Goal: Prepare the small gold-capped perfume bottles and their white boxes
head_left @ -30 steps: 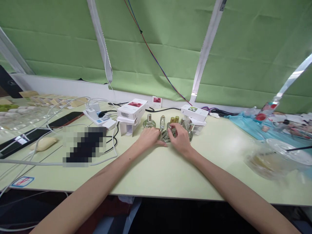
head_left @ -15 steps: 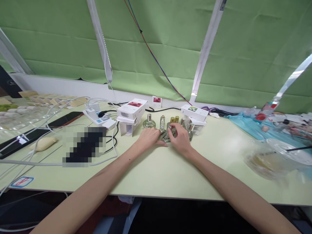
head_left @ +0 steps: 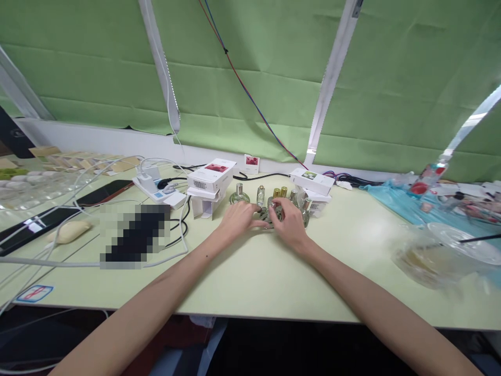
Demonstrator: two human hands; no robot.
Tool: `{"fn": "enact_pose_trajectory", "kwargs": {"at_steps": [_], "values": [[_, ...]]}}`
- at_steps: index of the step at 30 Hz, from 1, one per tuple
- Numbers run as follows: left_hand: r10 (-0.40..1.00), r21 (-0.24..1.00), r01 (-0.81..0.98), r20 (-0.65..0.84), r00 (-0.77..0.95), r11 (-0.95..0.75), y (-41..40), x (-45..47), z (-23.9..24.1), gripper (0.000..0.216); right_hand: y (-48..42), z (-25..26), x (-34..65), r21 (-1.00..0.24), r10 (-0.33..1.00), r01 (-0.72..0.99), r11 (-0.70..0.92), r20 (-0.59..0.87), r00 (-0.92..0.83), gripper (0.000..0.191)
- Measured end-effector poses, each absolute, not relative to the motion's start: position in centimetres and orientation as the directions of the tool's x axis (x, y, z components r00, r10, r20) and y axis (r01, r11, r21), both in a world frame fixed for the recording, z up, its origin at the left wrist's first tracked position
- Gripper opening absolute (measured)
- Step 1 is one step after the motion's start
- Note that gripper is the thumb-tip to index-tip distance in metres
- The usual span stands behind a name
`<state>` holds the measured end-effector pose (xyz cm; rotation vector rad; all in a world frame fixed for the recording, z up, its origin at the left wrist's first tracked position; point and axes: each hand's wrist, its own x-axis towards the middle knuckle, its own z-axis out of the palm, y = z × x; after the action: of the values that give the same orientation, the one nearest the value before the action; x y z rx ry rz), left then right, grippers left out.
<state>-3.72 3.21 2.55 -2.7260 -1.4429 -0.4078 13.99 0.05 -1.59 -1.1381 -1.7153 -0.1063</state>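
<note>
Small clear glass bottles stand in a cluster in the middle of the table. Beneath and between my hands is a glass bottle [head_left: 264, 213], partly covered by fingers. My left hand [head_left: 238, 216] closes on its left side, with thumb and fingers at the glass. My right hand [head_left: 289, 222] curls around its right side, fingertips and thumb pinching it near the top. Behind my left hand stands a round bottle with a silver cap [head_left: 239, 194]. A slim bottle [head_left: 260, 195] and gold-capped bottles [head_left: 280, 192] stand just beyond. Silver-capped bottles [head_left: 306, 209] are behind my right hand.
White boxes with a red picture [head_left: 213, 176] are stacked left of the bottles, and more white boxes [head_left: 312, 181] at right. A power strip [head_left: 160, 194], cables and phones [head_left: 35, 224] lie left. A plastic container [head_left: 442, 256] and blue cloth [head_left: 399, 201] are right.
My left hand has shifted slightly, and its thumb has moved up toward the glass bottle between the hands. My right hand stays nearly in place.
</note>
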Motion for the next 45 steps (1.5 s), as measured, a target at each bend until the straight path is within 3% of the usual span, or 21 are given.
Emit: {"fn": "enact_pose_trajectory", "kwargs": {"at_steps": [11,18,25,36,45], "values": [[0.735,0.297,0.693,0.459,0.499,-0.657,3.5,-4.0,2.1,0.044,0.0,-1.4,14.0,-0.495,0.655,0.673,0.55,0.756,0.021,0.023],[0.687,0.342,0.618,0.537,0.49,-0.708,3.7,-3.9,1.6,0.048,-0.1,-1.5,14.0,-0.553,0.689,0.655,0.515,0.722,0.067,0.037],[0.577,0.302,0.517,0.62,0.532,-0.801,3.4,-3.7,1.2,0.057,-0.4,-1.1,13.9,-0.545,0.689,0.648,0.532,0.723,0.042,0.048],[0.484,0.238,0.447,0.646,0.59,-0.862,3.4,-3.5,0.9,0.061,-0.5,-0.9,13.9,-0.515,0.649,0.678,0.524,0.757,0.075,0.046],[0.51,0.238,0.489,0.657,0.556,-0.839,2.9,-3.1,0.8,0.043,-0.3,-0.9,14.2,-0.459,0.541,0.676,0.576,0.835,0.107,0.038]]}}
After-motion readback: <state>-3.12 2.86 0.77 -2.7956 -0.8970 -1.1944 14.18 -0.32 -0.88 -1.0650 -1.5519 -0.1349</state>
